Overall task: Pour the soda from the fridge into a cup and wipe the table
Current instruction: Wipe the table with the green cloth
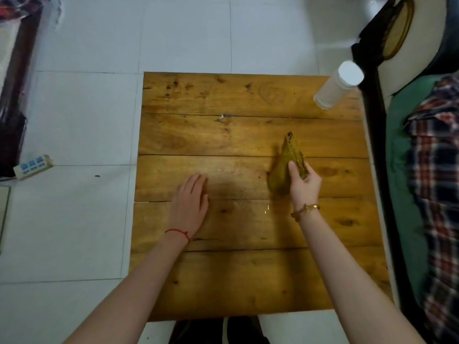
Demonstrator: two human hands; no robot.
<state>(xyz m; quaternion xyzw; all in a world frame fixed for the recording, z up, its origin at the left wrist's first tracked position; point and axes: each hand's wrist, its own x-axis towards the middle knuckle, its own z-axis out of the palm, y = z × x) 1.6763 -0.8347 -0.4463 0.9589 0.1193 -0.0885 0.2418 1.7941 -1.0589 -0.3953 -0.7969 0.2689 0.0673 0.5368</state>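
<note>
A wooden plank table (248,281) fills the middle of the view. My right hand (304,183) grips a yellow-brown cloth (285,165) that lies bunched on the table right of centre, its tip pointing away from me. My left hand (190,202) rests flat on the wood at the left, fingers straight, holding nothing. A few small wet drops glint on the planks between the hands. A clear plastic cup with a white lid (337,85) stands at the table's far right corner. No soda bottle is in view.
White floor tiles (87,108) surround the table on the left and far side. A bed with a green sheet and a plaid blanket (437,170) runs along the right edge. A power strip (32,166) lies on the floor at left beside dark wooden furniture (15,95).
</note>
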